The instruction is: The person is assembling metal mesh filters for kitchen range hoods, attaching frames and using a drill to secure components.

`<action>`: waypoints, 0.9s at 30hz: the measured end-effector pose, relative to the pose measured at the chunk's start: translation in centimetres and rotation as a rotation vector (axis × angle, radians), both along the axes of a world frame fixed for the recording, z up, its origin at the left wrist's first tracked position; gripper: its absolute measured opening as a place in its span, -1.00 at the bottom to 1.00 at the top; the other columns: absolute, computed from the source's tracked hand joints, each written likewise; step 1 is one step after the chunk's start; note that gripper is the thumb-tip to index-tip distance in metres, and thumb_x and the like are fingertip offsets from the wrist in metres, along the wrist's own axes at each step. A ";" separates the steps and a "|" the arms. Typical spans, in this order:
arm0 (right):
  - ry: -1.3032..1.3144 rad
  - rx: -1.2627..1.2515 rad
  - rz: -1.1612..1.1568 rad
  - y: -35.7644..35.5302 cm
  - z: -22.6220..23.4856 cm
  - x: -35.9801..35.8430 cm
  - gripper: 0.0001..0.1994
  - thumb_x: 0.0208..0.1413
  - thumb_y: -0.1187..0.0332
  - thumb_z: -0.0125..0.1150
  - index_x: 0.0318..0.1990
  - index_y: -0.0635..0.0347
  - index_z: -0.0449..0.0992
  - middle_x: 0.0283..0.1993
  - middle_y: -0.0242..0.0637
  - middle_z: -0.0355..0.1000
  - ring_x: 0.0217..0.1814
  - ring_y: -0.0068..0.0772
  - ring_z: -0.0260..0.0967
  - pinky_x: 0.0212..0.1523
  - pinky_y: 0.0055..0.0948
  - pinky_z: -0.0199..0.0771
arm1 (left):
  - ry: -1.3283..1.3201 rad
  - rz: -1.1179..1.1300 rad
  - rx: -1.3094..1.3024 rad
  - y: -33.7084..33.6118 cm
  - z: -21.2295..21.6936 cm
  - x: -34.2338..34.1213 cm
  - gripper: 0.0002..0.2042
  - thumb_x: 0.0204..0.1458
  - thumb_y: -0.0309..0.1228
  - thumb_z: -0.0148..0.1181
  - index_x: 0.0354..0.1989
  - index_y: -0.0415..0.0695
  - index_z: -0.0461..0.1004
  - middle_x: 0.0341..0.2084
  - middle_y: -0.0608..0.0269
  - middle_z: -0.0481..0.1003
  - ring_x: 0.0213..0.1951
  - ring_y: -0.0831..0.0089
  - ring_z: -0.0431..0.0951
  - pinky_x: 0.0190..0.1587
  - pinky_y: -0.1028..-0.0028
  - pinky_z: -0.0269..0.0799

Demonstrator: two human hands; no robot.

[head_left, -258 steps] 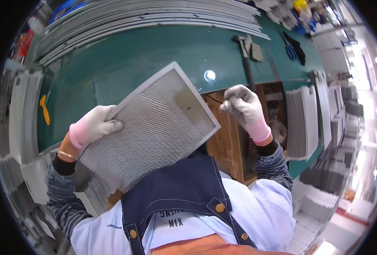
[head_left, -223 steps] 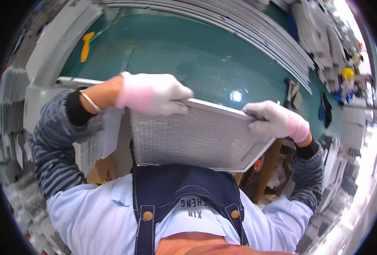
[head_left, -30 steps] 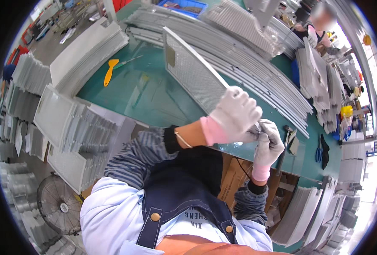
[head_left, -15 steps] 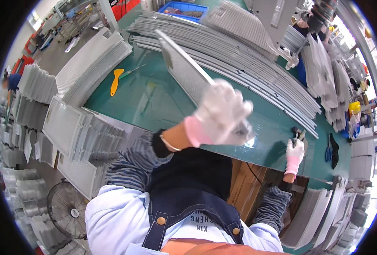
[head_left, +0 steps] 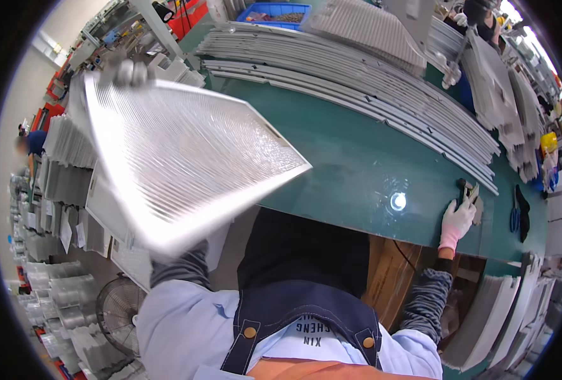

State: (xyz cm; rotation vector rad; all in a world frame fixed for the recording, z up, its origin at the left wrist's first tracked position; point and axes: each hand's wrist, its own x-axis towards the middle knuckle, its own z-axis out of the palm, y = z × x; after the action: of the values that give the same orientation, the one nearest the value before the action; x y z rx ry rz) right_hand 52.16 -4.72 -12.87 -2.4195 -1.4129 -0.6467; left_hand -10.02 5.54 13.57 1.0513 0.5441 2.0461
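Observation:
A silvery framed mesh panel [head_left: 186, 145] with one cut corner is raised at the left, tilted over the table edge and smeared by motion. My left hand [head_left: 127, 73], in a white glove, grips its far edge; the panel hides most of that forearm. At the right, my gloved right hand [head_left: 457, 221] rests on the green tabletop [head_left: 350, 171]. Its fingers are closed around a small dark tool [head_left: 463, 183], whose kind is mostly hidden by the hand. A flat greyish piece [head_left: 478, 210] lies beside those fingers.
Long metal strips [head_left: 357, 101] lie in rows across the table's far side. Blue-handled scissors [head_left: 515, 218] lie at the right. A blue bin [head_left: 274, 14] stands at the back. Panel stacks [head_left: 69, 149] and a floor fan [head_left: 119, 310] are at the left.
My left hand has swung the panel from mid-table to the left, turning its broad face into view. It now covers the yellow scraper and thin green-handled tool. My right hand stays on the dark tool.

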 end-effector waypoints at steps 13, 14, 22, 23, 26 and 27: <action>0.006 0.031 0.000 0.8 -0.4 -0.3 -0.64 0.13 0.17 0.18 0.01 0.18 0.52 -0.03 0.00 0.40 0.00 0.04 0.40 0.00 -0.11 0.43 | -0.082 -0.894 -0.093 4.1 -2.8 -2.2 -0.42 0.17 0.05 0.00 0.00 -0.32 0.49 -0.46 0.30 0.31 -0.26 0.40 0.33 0.23 0.25 0.23; -0.002 0.033 0.000 0.9 -0.4 -0.4 -0.64 0.14 0.17 0.18 0.00 0.18 0.53 -0.02 0.00 0.40 0.02 0.03 0.40 0.01 -0.12 0.43 | -0.069 -0.888 -0.103 4.1 -3.2 -2.9 -0.42 0.17 0.05 0.00 0.00 -0.32 0.49 -0.46 0.30 0.31 -0.26 0.40 0.33 0.23 0.25 0.23; -0.012 0.078 0.007 0.0 -0.2 0.2 -0.66 0.10 0.23 0.21 0.01 0.17 0.52 -0.02 -0.01 0.40 0.05 0.03 0.37 0.04 -0.11 0.41 | -0.017 -0.867 0.212 4.6 -5.5 -3.5 -0.40 0.14 0.19 -0.01 -0.11 -0.19 0.53 -0.43 0.28 0.45 -0.27 0.41 0.47 0.25 0.11 0.32; -0.062 0.181 0.053 -0.1 -0.2 0.0 -0.66 0.09 0.26 0.22 0.01 0.16 0.52 -0.02 -0.02 0.41 0.07 0.03 0.36 0.06 -0.10 0.39 | -0.085 -0.807 0.283 5.1 -5.7 -4.2 -0.43 0.16 0.18 0.02 -0.12 -0.17 0.53 -0.45 0.30 0.48 -0.33 0.40 0.49 0.23 0.09 0.36; 0.140 0.460 0.400 0.7 2.6 -5.9 -0.70 0.08 0.41 0.20 0.00 0.19 0.51 0.01 -0.11 0.40 0.06 -0.14 0.36 0.09 -0.17 0.38 | -0.163 -1.045 0.372 7.7 -6.5 -4.1 -0.55 0.23 0.06 0.00 -0.23 -0.10 0.58 -0.48 0.34 0.47 -0.34 0.45 0.48 0.19 0.16 0.37; 0.640 0.457 0.488 1.1 3.9 -10.4 -0.70 0.10 0.43 0.19 0.01 0.22 0.50 -0.01 -0.12 0.43 -0.02 -0.22 0.41 0.03 -0.26 0.43 | -0.184 -1.040 0.411 7.5 -6.4 -3.1 -0.56 0.24 0.05 0.00 -0.23 -0.09 0.58 -0.48 0.35 0.47 -0.34 0.45 0.48 0.19 0.17 0.37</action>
State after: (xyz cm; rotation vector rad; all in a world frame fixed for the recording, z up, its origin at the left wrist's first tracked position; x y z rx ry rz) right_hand 41.73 -3.61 -9.01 -1.6193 -1.3079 -0.0439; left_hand -13.12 13.01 7.20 1.0355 -0.4808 1.2853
